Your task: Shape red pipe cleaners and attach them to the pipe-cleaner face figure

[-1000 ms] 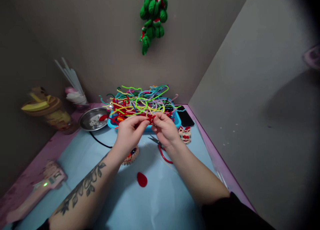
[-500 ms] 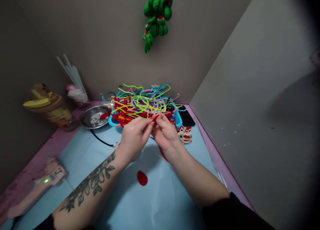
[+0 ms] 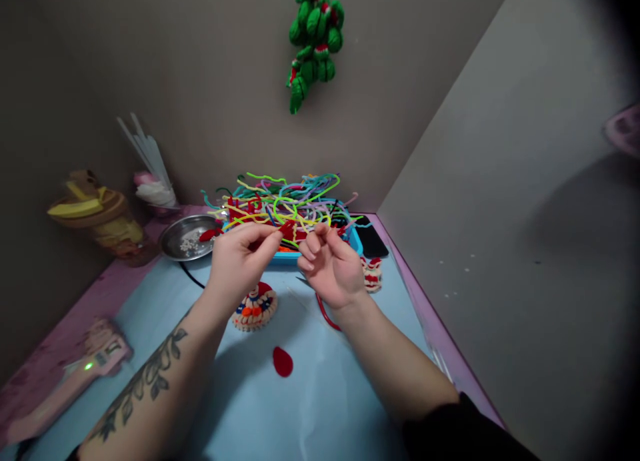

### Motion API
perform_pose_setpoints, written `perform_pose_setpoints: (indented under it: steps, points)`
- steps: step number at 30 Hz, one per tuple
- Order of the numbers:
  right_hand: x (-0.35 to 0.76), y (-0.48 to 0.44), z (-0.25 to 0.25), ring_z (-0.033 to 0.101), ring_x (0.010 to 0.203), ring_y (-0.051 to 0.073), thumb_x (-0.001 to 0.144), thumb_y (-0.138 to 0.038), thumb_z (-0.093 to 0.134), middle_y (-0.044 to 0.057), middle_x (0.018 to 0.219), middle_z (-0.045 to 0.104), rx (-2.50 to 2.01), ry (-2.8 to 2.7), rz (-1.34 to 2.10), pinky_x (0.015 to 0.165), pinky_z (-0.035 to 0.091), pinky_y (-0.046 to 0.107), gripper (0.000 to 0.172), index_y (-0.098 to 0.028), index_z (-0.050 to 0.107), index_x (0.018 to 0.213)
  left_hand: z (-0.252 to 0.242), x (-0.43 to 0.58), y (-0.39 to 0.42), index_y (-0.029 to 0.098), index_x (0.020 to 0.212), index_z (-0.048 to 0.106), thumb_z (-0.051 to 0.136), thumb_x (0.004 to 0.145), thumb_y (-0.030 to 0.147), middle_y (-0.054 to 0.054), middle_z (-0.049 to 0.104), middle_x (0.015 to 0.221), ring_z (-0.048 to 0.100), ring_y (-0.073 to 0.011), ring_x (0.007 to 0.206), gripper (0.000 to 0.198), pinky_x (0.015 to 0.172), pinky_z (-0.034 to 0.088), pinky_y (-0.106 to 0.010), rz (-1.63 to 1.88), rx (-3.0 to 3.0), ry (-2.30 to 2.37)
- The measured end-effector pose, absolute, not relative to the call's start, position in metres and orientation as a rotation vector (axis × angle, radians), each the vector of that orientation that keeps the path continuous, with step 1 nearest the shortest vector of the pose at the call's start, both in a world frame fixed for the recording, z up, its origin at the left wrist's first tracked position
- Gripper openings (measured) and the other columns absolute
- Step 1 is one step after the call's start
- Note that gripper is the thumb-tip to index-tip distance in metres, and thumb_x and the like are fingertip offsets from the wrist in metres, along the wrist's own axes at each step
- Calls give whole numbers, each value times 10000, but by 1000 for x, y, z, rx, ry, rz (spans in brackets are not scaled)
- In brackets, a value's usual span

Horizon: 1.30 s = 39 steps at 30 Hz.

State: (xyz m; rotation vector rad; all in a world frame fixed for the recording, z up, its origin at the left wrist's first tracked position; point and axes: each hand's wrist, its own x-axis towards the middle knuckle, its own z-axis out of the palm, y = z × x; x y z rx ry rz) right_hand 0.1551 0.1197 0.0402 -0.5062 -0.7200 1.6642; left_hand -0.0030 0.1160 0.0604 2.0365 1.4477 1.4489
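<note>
your left hand [image 3: 245,255] pinches a small red piece [image 3: 287,227], which juts just beyond the pinch, long axis slanting up and right. right hand [image 3: 334,269] apart, half-curled; can't tell its grip.

Head-worn view, forward and down over the desk [image 3: 103,291]
It looks close in from above the near side, facing the far edge and back wall [image 3: 215,87], far right corner included.

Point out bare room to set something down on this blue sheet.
Free: the blue sheet between the red teardrop and the right forearm; also between glue gun and metal bowl. Crowded: the far side, with bowl, tray of fuzzy stems and phone.
</note>
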Motion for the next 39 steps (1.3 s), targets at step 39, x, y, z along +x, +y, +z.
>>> perform_pose_setpoints:
  steps: [39]
  points:
    - [172,144,11,575,831,177,730,-259,738,7,797,638,-640,-1261,891,815,436,333,11,-268,735,733,59,-10,124,156,918,724,621,784,359,-28,673,725,533,-129,596,264,510,403,-221,949,1834,1091]
